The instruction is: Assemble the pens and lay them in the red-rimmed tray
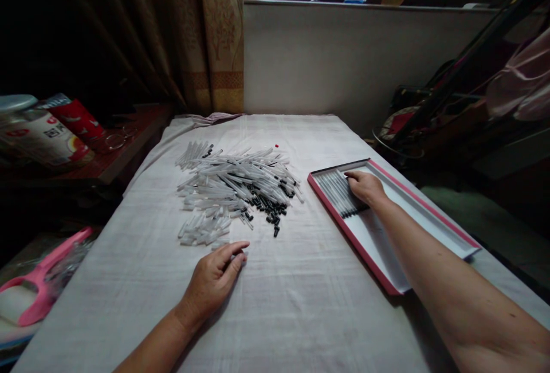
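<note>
My right hand (365, 187) reaches into a shallow pink-edged box lid or tray (354, 247), its fingers pinched over the end of a neat row of clear pens (337, 189) with black ends. A pen seems to lie under these fingers, mostly covered by the hand. My left hand (217, 273) rests on the cloth with fingers curled together; a small greyish bit shows between thumb and forefinger, too little to name. Just beyond it lies a loose pile of clear pen barrels (240, 175), with black caps or plugs (268, 207) and clear caps (204, 228) at its near side.
A pale checked cloth (292, 315) covers the table. One small red piece (277, 145) lies behind the pile. At the left stand a jar (43, 138) on a dark side table and pink-handled scissors (43, 281). A curtain (215, 35) hangs at the back.
</note>
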`<state>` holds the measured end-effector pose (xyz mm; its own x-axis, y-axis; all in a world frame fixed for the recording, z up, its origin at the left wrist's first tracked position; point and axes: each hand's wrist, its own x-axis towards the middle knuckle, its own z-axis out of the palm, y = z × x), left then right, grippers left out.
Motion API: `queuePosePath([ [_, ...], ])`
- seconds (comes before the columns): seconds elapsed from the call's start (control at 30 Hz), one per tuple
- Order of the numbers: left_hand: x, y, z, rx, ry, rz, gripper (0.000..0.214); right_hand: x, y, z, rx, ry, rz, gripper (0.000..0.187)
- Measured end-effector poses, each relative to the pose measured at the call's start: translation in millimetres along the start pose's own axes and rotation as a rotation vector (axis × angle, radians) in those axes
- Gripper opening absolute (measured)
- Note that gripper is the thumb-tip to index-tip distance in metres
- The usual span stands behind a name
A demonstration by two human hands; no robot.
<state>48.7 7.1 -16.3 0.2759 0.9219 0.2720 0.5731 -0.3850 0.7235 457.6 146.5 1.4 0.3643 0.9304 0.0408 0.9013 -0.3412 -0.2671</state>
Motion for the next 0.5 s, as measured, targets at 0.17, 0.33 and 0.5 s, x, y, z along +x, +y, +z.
queuePosePath([
  [0.17, 0, -2, 1.4, 0.004, 0.004, -0.009, 0.027, -1, -3, 1, -0.087, 0.027, -0.003, 0.042],
  [0.33, 0, -2, 1.8, -0.017, 0.0, 0.007, 0.026, -9, -12, -7, -0.127, 0.078, -0.051, 0.039],
  [0.5, -1, -5, 2.8, -0.011, -0.004, 0.028, 0.025, -25, -49, -17, -0.099, 0.214, -0.32, 0.034],
])
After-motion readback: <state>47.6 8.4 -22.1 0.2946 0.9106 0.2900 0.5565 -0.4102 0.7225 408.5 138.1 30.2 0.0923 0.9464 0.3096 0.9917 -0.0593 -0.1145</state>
